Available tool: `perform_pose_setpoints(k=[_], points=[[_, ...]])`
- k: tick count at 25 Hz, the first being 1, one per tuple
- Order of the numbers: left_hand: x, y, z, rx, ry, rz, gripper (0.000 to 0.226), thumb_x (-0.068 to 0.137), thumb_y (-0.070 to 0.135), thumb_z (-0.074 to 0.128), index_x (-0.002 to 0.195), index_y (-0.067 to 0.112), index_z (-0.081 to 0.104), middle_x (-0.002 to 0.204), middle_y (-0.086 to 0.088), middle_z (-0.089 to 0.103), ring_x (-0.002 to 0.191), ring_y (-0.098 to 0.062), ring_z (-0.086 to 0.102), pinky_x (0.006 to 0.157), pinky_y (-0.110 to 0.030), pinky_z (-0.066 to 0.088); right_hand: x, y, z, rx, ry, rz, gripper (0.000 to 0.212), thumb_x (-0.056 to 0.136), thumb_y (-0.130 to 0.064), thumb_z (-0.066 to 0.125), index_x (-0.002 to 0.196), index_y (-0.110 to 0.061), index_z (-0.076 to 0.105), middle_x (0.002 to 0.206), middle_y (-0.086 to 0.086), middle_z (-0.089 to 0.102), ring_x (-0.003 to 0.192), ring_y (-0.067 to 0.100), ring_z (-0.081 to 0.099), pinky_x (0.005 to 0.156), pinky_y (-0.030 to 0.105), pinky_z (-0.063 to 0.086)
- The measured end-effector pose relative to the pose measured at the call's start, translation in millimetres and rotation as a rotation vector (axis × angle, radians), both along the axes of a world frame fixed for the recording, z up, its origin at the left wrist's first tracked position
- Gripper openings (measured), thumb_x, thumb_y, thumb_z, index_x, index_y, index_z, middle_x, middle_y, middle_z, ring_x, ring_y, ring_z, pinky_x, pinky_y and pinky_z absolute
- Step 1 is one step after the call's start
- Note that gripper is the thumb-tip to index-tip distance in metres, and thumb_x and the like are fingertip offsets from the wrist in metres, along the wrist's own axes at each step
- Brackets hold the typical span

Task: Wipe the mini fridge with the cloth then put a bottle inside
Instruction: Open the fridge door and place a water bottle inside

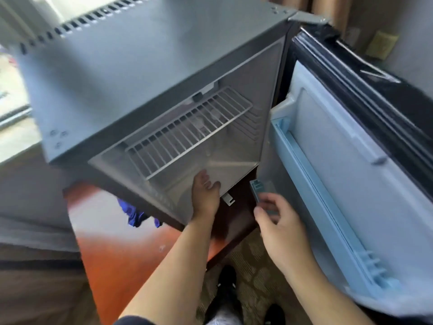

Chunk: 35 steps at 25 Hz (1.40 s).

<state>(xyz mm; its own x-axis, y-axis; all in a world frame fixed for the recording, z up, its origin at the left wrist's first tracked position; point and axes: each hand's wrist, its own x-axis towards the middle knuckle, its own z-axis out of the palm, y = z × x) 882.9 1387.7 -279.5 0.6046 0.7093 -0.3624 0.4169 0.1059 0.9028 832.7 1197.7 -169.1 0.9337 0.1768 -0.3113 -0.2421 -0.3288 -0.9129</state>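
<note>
The grey mini fridge [145, 73] stands on a reddish-brown table [117, 249] with its door [351, 160] swung open to the right. A white wire shelf [187, 132] sits inside. Below the shelf are faint rounded shapes, too blurred to name. My left hand [205, 195] rests flat on the front lip of the fridge floor, fingers apart and holding nothing. My right hand [278, 228] pinches the blue-grey lower corner of the door's inner rack [256, 187]. A blue cloth [134, 213] lies on the table, partly hidden behind the fridge's lower left edge.
A window with bright light is at the far left. A curtain and a wall socket [380, 44] are behind the door at the upper right. Patterned carpet and my dark shoes [226, 292] are below the table edge.
</note>
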Motion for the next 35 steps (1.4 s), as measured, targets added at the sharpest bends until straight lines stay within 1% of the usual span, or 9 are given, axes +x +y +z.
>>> perform_pose_setpoints(k=[4, 9, 16, 19, 21, 24, 27, 30, 35], points=[[-53, -33, 68, 0.018, -0.145, -0.108, 0.036, 0.09, -0.002, 0.064, 0.123, 0.011, 0.062, 0.115, -0.001, 0.066, 0.093, -0.006, 0.064, 0.08, -0.01, 0.048, -25, -17, 54, -0.032, -0.208, 0.146, 0.025, 0.097, -0.029, 0.062, 0.116, -0.044, 0.062, 0.111, -0.023, 0.064, 0.093, -0.013, 0.061, 0.067, 0.003, 0.045], [-101, -64, 157, 0.145, -0.332, -0.269, 0.029, 0.093, 0.011, 0.065, 0.119, 0.023, 0.067, 0.11, 0.013, 0.072, 0.101, 0.007, 0.066, 0.088, -0.008, 0.05, -62, -39, 115, -0.069, -0.578, 0.203, 0.022, 0.095, -0.031, 0.062, 0.114, -0.042, 0.062, 0.114, -0.025, 0.059, 0.108, -0.004, 0.059, 0.082, 0.021, 0.055], [-130, -107, 228, 0.15, -0.543, -0.487, 0.026, 0.093, 0.015, 0.066, 0.118, 0.022, 0.07, 0.112, 0.011, 0.075, 0.104, 0.002, 0.069, 0.09, -0.02, 0.056, -108, -88, 171, -0.247, -0.949, 0.081, 0.019, 0.095, -0.018, 0.063, 0.112, -0.024, 0.069, 0.113, -0.014, 0.061, 0.108, -0.006, 0.055, 0.095, 0.006, 0.04], [-142, -131, 236, 0.129, -0.576, -0.576, 0.026, 0.094, 0.017, 0.066, 0.119, 0.021, 0.07, 0.113, 0.011, 0.074, 0.105, 0.003, 0.068, 0.094, -0.022, 0.055, -126, -117, 175, -0.379, -1.091, -0.115, 0.017, 0.092, -0.012, 0.065, 0.106, -0.017, 0.073, 0.119, -0.003, 0.066, 0.115, 0.013, 0.06, 0.103, 0.026, 0.045], [-152, -151, 246, 0.109, -0.578, -0.625, 0.027, 0.094, 0.02, 0.067, 0.121, 0.023, 0.069, 0.115, 0.012, 0.073, 0.106, 0.002, 0.068, 0.098, -0.026, 0.055, -130, -140, 177, -0.481, -1.077, -0.232, 0.02, 0.091, -0.016, 0.067, 0.109, -0.018, 0.074, 0.134, 0.004, 0.063, 0.127, 0.024, 0.056, 0.11, 0.041, 0.043], [-166, -180, 264, 0.152, -0.587, -0.698, 0.028, 0.093, 0.025, 0.066, 0.121, 0.027, 0.069, 0.117, 0.017, 0.071, 0.11, -0.001, 0.066, 0.102, -0.032, 0.053, -129, -172, 180, -0.575, -0.757, -0.317, 0.036, 0.091, -0.034, 0.068, 0.127, -0.029, 0.067, 0.154, 0.01, 0.047, 0.145, 0.029, 0.037, 0.118, 0.046, 0.032], [-175, -189, 278, 0.232, -0.562, -0.743, 0.028, 0.093, 0.03, 0.064, 0.12, 0.035, 0.068, 0.119, 0.02, 0.069, 0.112, 0.0, 0.064, 0.102, -0.031, 0.052, -125, -184, 177, -0.438, -0.525, -0.263, 0.043, 0.09, -0.043, 0.067, 0.132, -0.034, 0.061, 0.136, 0.006, 0.06, 0.13, 0.028, 0.052, 0.104, 0.038, 0.041], [-181, -191, 285, 0.28, -0.541, -0.711, 0.027, 0.094, 0.032, 0.064, 0.119, 0.037, 0.069, 0.118, 0.022, 0.069, 0.112, 0.001, 0.063, 0.098, -0.028, 0.052, -129, -179, 166, -0.37, -0.579, -0.26, 0.037, 0.089, -0.039, 0.07, 0.125, -0.034, 0.063, 0.12, 0.001, 0.064, 0.116, 0.027, 0.06, 0.092, 0.031, 0.042], [-184, -184, 294, 0.324, -0.521, -0.565, 0.023, 0.09, 0.024, 0.065, 0.109, 0.031, 0.076, 0.104, 0.013, 0.076, 0.102, -0.004, 0.07, 0.094, -0.024, 0.054, -136, -145, 158, -0.262, -0.759, -0.071, 0.027, 0.086, -0.042, 0.069, 0.111, -0.032, 0.067, 0.104, -0.004, 0.063, 0.106, 0.023, 0.064, 0.092, 0.036, 0.052]])
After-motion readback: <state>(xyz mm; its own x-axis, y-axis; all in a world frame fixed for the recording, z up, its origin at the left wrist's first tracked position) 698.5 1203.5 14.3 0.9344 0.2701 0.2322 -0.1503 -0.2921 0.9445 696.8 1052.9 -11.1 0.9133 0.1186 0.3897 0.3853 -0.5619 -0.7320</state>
